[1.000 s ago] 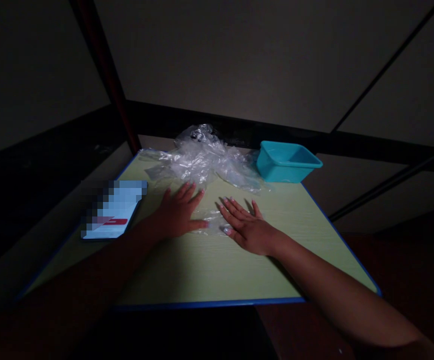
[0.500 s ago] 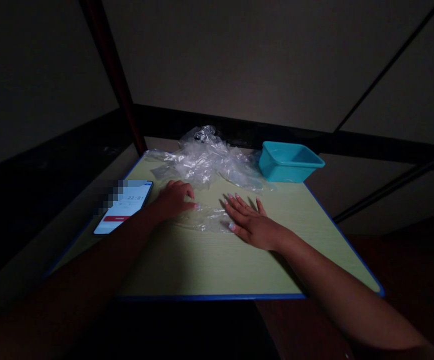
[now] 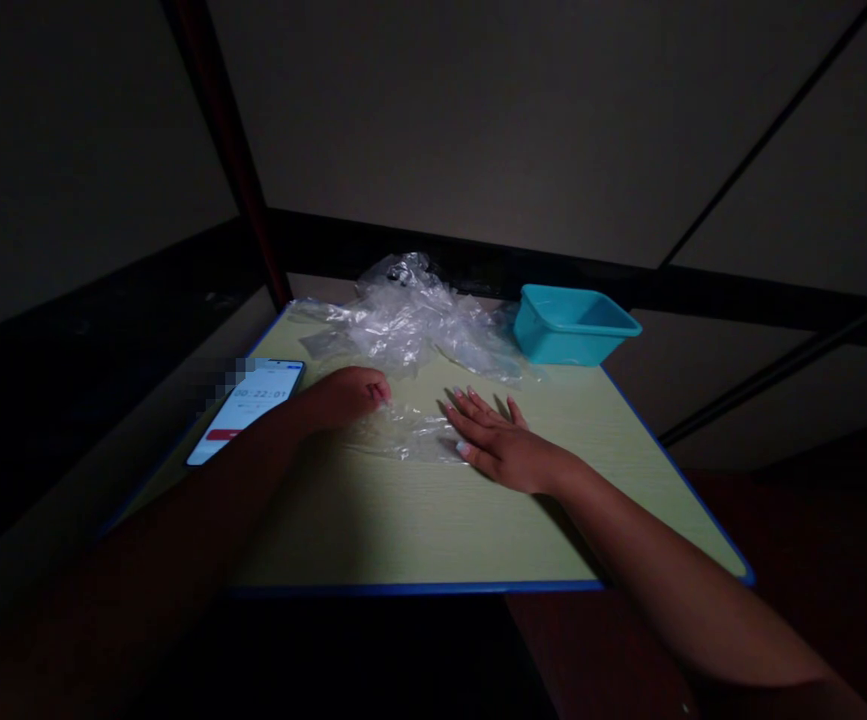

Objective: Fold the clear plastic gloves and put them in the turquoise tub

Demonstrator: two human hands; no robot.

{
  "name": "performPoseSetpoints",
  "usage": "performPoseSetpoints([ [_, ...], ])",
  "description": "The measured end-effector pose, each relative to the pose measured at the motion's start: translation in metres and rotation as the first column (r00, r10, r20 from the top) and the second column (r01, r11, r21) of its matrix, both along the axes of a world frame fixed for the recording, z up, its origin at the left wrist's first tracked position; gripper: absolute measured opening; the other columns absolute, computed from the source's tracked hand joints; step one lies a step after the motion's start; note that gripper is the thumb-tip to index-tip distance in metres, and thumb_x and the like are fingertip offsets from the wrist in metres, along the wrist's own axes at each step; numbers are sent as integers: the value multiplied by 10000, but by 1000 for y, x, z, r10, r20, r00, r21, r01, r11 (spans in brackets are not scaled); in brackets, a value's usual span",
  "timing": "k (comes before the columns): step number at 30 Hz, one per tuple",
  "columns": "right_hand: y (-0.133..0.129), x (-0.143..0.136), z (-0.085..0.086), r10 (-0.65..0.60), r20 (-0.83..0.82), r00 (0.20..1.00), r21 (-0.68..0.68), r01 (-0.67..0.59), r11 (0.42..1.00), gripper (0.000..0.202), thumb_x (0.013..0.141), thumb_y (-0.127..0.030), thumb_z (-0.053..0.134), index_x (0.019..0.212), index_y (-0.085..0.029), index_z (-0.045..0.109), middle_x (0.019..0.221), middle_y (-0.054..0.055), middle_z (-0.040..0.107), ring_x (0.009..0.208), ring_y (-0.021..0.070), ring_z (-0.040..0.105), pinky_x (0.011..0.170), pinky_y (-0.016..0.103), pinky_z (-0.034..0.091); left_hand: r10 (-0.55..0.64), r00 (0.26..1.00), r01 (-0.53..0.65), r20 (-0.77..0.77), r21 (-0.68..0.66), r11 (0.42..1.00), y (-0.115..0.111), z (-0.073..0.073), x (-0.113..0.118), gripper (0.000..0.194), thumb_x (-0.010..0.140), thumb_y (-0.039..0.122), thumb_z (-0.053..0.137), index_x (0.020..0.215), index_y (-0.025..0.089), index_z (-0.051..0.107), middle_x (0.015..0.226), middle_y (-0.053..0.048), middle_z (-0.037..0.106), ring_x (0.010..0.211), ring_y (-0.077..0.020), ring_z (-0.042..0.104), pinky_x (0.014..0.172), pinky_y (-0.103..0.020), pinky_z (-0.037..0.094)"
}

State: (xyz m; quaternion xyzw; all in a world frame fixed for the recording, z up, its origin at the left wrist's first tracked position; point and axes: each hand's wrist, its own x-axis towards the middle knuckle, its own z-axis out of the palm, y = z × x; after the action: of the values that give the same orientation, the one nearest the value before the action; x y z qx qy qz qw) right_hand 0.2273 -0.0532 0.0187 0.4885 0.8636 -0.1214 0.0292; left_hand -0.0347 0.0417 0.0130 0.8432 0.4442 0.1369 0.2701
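Note:
A clear plastic bag (image 3: 407,440) lies flattened and wrinkled on the table between my hands. My left hand (image 3: 354,392) is closed at the bag's upper left edge, with thumb and fingers pinched together on the film. My right hand (image 3: 497,438) rests palm down with its fingers spread, the fingertips and thumb on the bag's right end. Behind both hands, a loose pile of crumpled clear plastic bags (image 3: 410,320) spreads over the far part of the table.
A turquoise plastic basin (image 3: 579,345) stands at the table's far right corner. On the left lies a phone (image 3: 257,400) showing a timer, partly covered by my left forearm. The pale table (image 3: 470,545) has a blue edge, and a wall rises behind it.
My left hand's thumb and fingers have closed together on the bag's edge; before, they were apart. My right hand stays flat in place.

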Motion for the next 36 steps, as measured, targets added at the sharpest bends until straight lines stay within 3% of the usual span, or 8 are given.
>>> performPoseSetpoints([
  [5,1,0,0,-6,-1,1000,-9,6,1000,593,973,-491,233,1500,-273,69,1558,54,-12,1433,291,0,1054,679,40,-11,1000,11,-1,-30,999,1,-1,-2,173,631,244,490,731,168,609,701,-12,629,681,-178,576,595,-249,430],
  [9,2,0,0,-8,17,1000,3,8,1000,585,976,-462,260,1499,-270,81,1558,58,-3,1436,274,7,1054,673,31,-89,995,90,40,-21,996,3,-5,-5,110,646,238,487,692,175,565,685,1,598,692,-162,550,629,-243,426],
  [16,4,0,-5,4,27,1000,28,-4,1000,596,974,-466,254,1498,-264,58,1557,65,24,1435,283,39,1047,685,32,-146,988,147,50,-29,989,3,-7,-6,134,639,210,524,748,168,589,721,-4,593,712,-159,556,633,-237,425],
  [21,3,0,-4,-4,32,999,17,4,1000,609,970,-475,245,1500,-243,58,1556,76,34,1435,275,22,1056,674,53,-121,991,126,61,-85,988,1,-3,-6,203,611,182,553,810,157,585,725,-11,582,699,-154,555,624,-235,427],
  [26,3,0,-4,-4,27,1000,14,3,1000,597,971,-470,249,1499,-264,58,1557,73,50,1434,278,34,1055,676,59,-165,986,168,36,-101,981,-2,4,-6,94,609,171,538,700,165,557,704,-7,594,702,-154,560,643,-239,442],
  [30,4,0,-6,-8,30,1000,14,8,1000,596,971,-475,251,1497,-283,45,1560,68,43,1435,273,28,1057,671,59,-195,981,196,17,-104,975,2,0,-7,93,620,198,536,697,167,579,704,-7,606,715,-163,570,648,-242,435],
  [36,4,0,-3,-8,24,1000,-5,8,1000,602,972,-477,241,1501,-248,69,1560,70,41,1436,258,2,1065,656,55,-283,959,282,6,-91,955,7,1,-10,116,646,211,564,710,164,649,777,-29,663,823,-196,599,758,-259,439],
])
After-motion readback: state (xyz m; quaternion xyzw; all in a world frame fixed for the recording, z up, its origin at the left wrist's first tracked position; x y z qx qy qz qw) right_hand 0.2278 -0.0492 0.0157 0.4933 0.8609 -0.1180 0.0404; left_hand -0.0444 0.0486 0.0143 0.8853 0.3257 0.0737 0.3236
